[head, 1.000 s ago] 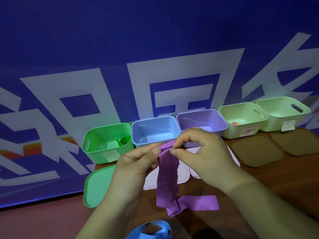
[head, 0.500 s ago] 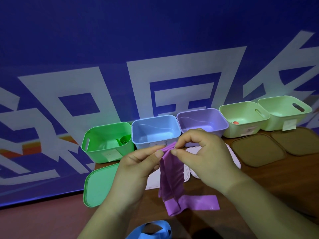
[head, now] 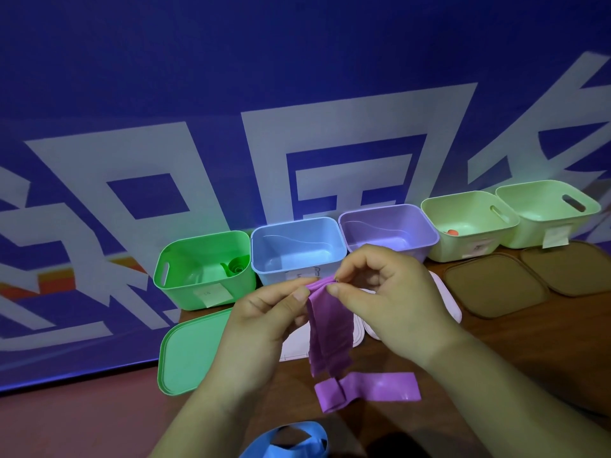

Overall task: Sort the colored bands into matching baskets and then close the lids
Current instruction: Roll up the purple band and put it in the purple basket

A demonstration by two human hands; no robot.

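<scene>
My left hand [head: 261,322] and right hand [head: 390,299] meet, each pinching the purple band [head: 330,332] between thumb and forefinger.

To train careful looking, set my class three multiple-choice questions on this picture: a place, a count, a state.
1. Where is the green band? A in the green basket; B on a plate; C in a drawer.
2. How many baskets stand in the row? A three; B five; C seven.
3. The purple band is: A knotted; B cut in two; C pinched by both hands.
A: rolled up inside it; B: five side by side; C: left hand and right hand pinch its top.
</scene>
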